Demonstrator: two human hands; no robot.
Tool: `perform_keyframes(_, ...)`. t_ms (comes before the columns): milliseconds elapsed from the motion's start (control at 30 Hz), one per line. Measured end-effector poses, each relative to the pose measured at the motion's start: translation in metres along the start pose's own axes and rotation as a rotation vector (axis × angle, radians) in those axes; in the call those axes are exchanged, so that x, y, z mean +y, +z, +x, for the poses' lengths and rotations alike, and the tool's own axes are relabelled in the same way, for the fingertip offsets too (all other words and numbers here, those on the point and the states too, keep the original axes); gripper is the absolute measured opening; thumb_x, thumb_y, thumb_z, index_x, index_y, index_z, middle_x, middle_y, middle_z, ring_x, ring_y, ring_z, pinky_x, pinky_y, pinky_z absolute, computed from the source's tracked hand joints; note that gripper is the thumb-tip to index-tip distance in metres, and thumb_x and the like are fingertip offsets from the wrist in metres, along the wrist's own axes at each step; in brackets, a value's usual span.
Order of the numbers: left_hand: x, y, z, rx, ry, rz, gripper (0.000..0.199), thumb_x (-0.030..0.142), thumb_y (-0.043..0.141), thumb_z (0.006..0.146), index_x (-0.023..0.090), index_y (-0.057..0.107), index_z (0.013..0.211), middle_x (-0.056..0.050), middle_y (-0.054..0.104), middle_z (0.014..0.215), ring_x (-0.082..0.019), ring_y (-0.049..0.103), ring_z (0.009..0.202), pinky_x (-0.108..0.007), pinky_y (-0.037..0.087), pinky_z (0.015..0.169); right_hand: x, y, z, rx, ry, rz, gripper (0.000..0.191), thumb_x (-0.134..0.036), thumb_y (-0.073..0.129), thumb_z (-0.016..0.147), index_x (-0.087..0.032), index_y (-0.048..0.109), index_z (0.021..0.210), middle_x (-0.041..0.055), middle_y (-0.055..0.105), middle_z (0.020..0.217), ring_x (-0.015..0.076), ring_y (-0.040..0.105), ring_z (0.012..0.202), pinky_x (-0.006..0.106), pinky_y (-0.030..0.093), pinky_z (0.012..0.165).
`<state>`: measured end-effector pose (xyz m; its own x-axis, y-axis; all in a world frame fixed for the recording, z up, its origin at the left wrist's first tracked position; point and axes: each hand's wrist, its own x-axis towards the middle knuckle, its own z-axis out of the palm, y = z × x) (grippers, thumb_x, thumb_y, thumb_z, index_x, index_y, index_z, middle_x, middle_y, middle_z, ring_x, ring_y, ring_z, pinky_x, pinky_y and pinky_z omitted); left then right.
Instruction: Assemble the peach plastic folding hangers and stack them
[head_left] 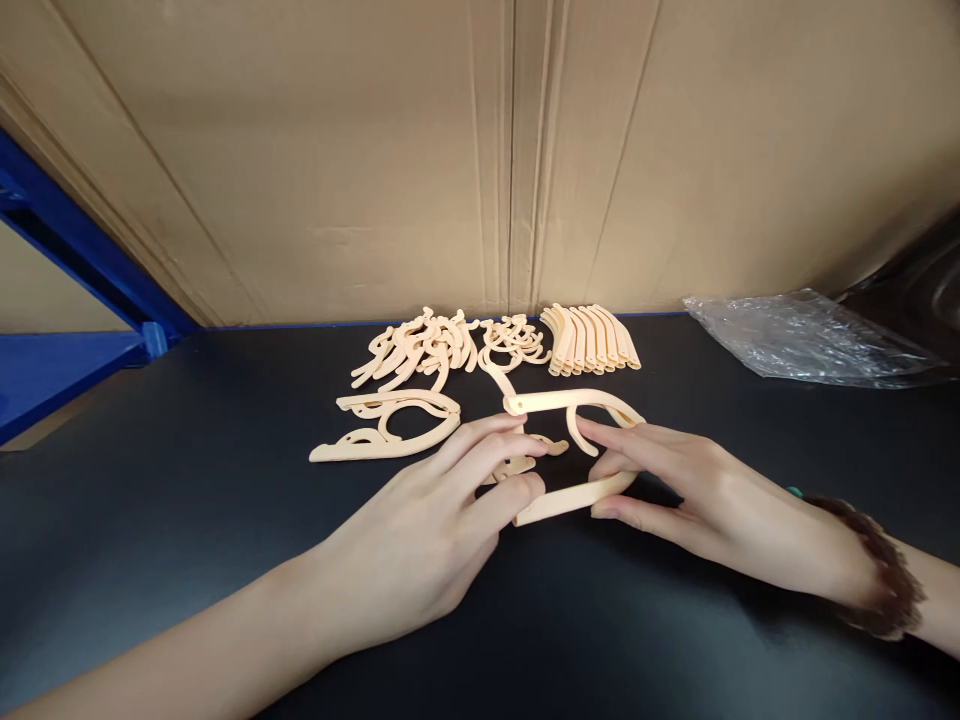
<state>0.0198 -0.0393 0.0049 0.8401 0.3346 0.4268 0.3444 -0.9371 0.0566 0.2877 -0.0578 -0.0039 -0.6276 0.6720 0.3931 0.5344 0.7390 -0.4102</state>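
Note:
A cream plastic folding clothes hanger [570, 400], with two arms spread apart and a curved hook piece between them, is held just above the black tabletop. My right hand [675, 490] grips its right end, thumb below and fingers on the curved part. On the left, my left hand [457, 500] has thumb and fingers closed around the free ends of the arms and a small inner piece, partly hidden by the fingers. A second folded hanger [420, 440] lies flat beyond my left hand, its two arms joined at the right.
Behind, a heap of hanger pieces [424, 350], a small pile of curved hooks [514, 342] and a neat row of hanger arms [592, 340] lie on the black table [225, 500]. A clear plastic bag [810, 335] rests at right, before a cardboard wall [337, 150]. A blue frame [97, 260] stands left.

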Motion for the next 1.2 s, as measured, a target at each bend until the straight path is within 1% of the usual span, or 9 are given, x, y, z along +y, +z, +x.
perform_keyframes(167,0.001,-0.003,0.001,0.025,0.06,-0.12,0.021,0.007,0.045,0.089,0.01,0.058,0.106,-0.015,0.061,0.122,-0.025,0.045,0.131,-0.039,0.039,0.114,-0.003,0.001,-0.001,0.006,-0.024,0.013,0.059,-0.021,0.058,0.097,-0.027,0.035,0.151,0.0004,0.075,0.095,0.0161,0.071,0.088,0.032,0.057,0.086)
perform_keyframes(300,0.0,0.001,0.0,0.032,0.058,-0.106,0.012,0.023,0.052,0.099,0.012,0.057,0.101,-0.015,0.064,0.117,-0.025,0.049,0.129,-0.038,0.044,0.111,-0.005,0.002,0.0,-0.014,-0.027,-0.014,0.048,-0.026,0.055,0.099,-0.022,0.042,0.145,0.0035,0.074,0.095,0.0178,0.071,0.085,0.033,0.058,0.081)
perform_keyframes(467,-0.001,0.002,-0.001,0.042,0.015,-0.101,0.012,0.022,0.049,0.102,0.013,0.057,0.103,-0.012,0.064,0.115,-0.023,0.047,0.131,-0.033,0.046,0.108,-0.008,-0.001,0.001,0.021,-0.07,-0.081,0.033,-0.033,0.058,0.098,-0.018,0.056,0.127,0.0079,0.074,0.096,0.0202,0.072,0.081,0.032,0.058,0.072)
perform_keyframes(567,0.0,0.002,-0.002,0.064,0.006,-0.103,0.011,0.022,0.049,0.102,0.014,0.057,0.103,-0.012,0.064,0.115,-0.023,0.047,0.132,-0.034,0.045,0.109,-0.012,-0.008,0.001,0.095,-0.121,-0.031,0.024,-0.024,0.057,0.098,-0.021,0.06,0.121,0.0069,0.074,0.098,0.0194,0.071,0.086,0.031,0.058,0.076)
perform_keyframes(667,0.0,0.002,-0.002,0.069,0.001,-0.117,0.011,0.022,0.051,0.102,0.014,0.057,0.101,-0.012,0.064,0.115,-0.022,0.047,0.132,-0.033,0.044,0.111,-0.013,-0.013,0.002,0.2,-0.14,-0.049,0.029,-0.011,0.055,0.095,-0.027,0.062,0.118,0.0044,0.073,0.101,0.019,0.07,0.09,0.031,0.057,0.078)
perform_keyframes(833,0.001,0.003,0.0,0.071,0.023,-0.15,0.01,0.021,0.052,0.101,0.012,0.058,0.102,-0.013,0.065,0.116,-0.022,0.046,0.134,-0.03,0.045,0.109,-0.001,-0.006,0.006,0.151,0.023,-0.147,0.042,-0.027,0.061,0.094,-0.022,0.053,0.135,0.0103,0.065,0.125,0.0236,0.062,0.115,0.037,0.053,0.096)
perform_keyframes(933,0.002,0.003,0.0,0.069,0.025,-0.147,0.01,0.021,0.054,0.1,0.013,0.06,0.103,-0.015,0.06,0.128,-0.026,0.041,0.139,-0.034,0.049,0.107,0.009,-0.001,0.008,0.113,0.172,-0.109,0.042,-0.036,0.057,0.097,-0.022,0.053,0.136,0.0043,0.071,0.1,0.0181,0.068,0.085,0.03,0.056,0.077)
perform_keyframes(1000,0.001,0.004,-0.001,0.088,-0.019,-0.136,0.009,0.019,0.056,0.098,0.016,0.063,0.105,-0.015,0.051,0.141,-0.029,0.037,0.142,-0.039,0.048,0.108,0.014,-0.003,0.008,0.129,0.301,-0.102,0.038,-0.036,0.054,0.098,-0.023,0.055,0.133,-0.0014,0.069,0.08,0.0145,0.062,0.065,0.027,0.052,0.063)
perform_keyframes(1200,-0.004,0.006,-0.005,0.132,-0.203,-0.082,0.011,0.02,0.058,0.097,0.023,0.067,0.103,-0.01,0.033,0.156,-0.032,0.032,0.145,-0.057,0.038,0.114,0.031,-0.016,0.006,0.171,0.498,-0.173,0.04,-0.046,0.055,0.095,-0.024,0.056,0.128,-0.0074,0.057,0.059,0.0141,0.052,0.051,0.028,0.042,0.055)
